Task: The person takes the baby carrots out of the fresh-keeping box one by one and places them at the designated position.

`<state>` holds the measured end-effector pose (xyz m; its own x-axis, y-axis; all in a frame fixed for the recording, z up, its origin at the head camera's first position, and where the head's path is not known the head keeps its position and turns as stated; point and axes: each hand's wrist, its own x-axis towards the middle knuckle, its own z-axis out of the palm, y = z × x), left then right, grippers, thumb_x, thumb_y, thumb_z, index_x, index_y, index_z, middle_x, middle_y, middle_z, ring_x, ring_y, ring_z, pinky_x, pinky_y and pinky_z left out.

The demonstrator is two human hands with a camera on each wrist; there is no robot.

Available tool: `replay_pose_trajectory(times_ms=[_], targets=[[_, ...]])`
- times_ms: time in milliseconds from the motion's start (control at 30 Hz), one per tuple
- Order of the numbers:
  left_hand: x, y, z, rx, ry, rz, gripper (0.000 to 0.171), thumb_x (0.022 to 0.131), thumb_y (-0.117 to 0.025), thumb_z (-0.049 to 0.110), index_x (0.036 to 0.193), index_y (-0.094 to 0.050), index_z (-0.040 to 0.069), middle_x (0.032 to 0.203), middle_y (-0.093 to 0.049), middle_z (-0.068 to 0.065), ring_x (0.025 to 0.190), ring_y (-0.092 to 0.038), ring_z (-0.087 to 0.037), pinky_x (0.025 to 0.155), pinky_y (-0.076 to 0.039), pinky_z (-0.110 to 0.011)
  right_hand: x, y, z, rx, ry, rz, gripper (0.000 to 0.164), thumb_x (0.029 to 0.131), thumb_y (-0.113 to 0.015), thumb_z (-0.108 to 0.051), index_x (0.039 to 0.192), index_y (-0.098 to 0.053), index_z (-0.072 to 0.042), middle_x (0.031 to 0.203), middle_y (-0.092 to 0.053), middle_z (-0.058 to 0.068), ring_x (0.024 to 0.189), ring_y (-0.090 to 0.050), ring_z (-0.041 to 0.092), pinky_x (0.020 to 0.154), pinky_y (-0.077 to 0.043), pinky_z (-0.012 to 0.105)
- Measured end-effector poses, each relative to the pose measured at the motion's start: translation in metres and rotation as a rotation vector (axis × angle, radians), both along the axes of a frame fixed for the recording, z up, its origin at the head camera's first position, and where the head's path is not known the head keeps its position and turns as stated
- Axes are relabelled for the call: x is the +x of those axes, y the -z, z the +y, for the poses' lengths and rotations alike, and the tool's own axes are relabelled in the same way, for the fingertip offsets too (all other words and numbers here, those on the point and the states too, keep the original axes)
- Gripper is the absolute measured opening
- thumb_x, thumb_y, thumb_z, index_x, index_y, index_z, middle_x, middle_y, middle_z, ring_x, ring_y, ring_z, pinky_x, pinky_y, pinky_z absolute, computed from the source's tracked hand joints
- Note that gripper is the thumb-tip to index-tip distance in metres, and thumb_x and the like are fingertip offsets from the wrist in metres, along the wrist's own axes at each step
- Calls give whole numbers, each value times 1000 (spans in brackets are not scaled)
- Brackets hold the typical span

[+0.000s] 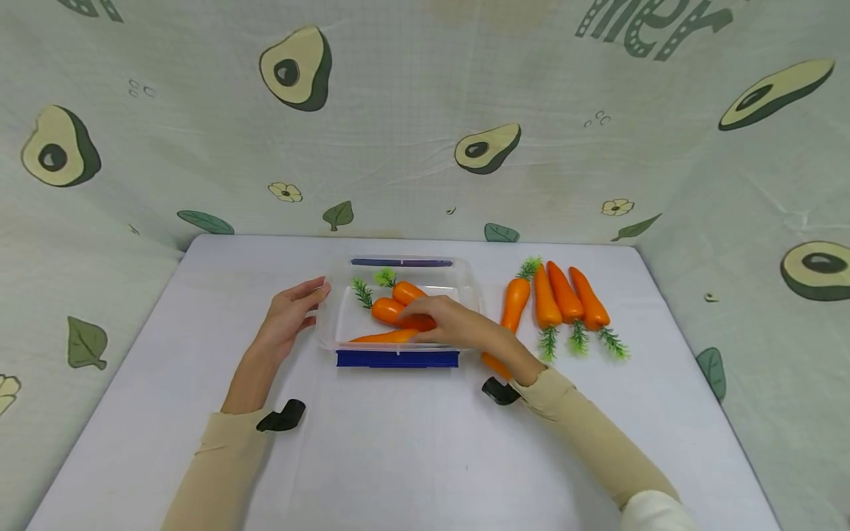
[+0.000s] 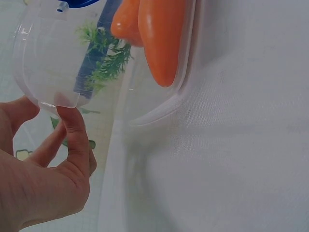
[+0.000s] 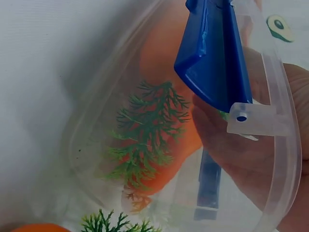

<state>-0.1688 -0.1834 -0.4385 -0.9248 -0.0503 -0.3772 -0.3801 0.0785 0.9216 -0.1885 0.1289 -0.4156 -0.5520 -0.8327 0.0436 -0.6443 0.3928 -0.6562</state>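
Note:
A clear plastic food container (image 1: 468, 284) with blue clip latches (image 1: 398, 359) stands on the table, holding toy carrots with green tops. My left hand (image 1: 285, 318) pinches its left rim between thumb and fingers, as the left wrist view shows at the container's corner (image 2: 43, 72). Reaching over the right wall, my right hand (image 1: 458, 322) grips an orange carrot (image 1: 418, 322) inside. Beside it lie another carrot (image 1: 406, 291) toward the back and one (image 1: 385, 336) along the front wall. In the right wrist view, the palm and fingers (image 3: 231, 150) show partly through the clear plastic.
Right of the container, several carrots (image 1: 546, 299) lie side by side, tops toward me. A carrot (image 1: 516, 302) next to them points its top away. Another carrot (image 1: 494, 365) is partly under my right wrist. Avocado-print cloth (image 1: 398, 147) encloses the white table (image 1: 372, 457).

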Motion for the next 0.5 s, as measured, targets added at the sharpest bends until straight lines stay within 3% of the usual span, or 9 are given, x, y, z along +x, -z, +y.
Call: replay_pose_trajectory(times_ms=[333, 500], targets=[[2, -1, -1, 9, 0, 18, 68, 101, -65, 45, 157, -44, 13, 150, -50, -10, 121, -49, -18, 92, -47, -28, -5, -3, -8, 130, -16, -123, 31, 95, -74, -6, 126, -71, -2, 123, -70, 8, 105, -58, 24, 95, -51, 32], [2, -1, 0, 5, 7, 19, 70, 100, -65, 47, 157, -44, 12, 151, -50, -10, 123, -49, -20, 95, -46, -31, -7, -5, -11, 206, -47, -124, 33, 98, -71, -9, 130, -69, -2, 128, -69, 8, 110, -60, 22, 101, -50, 33]])
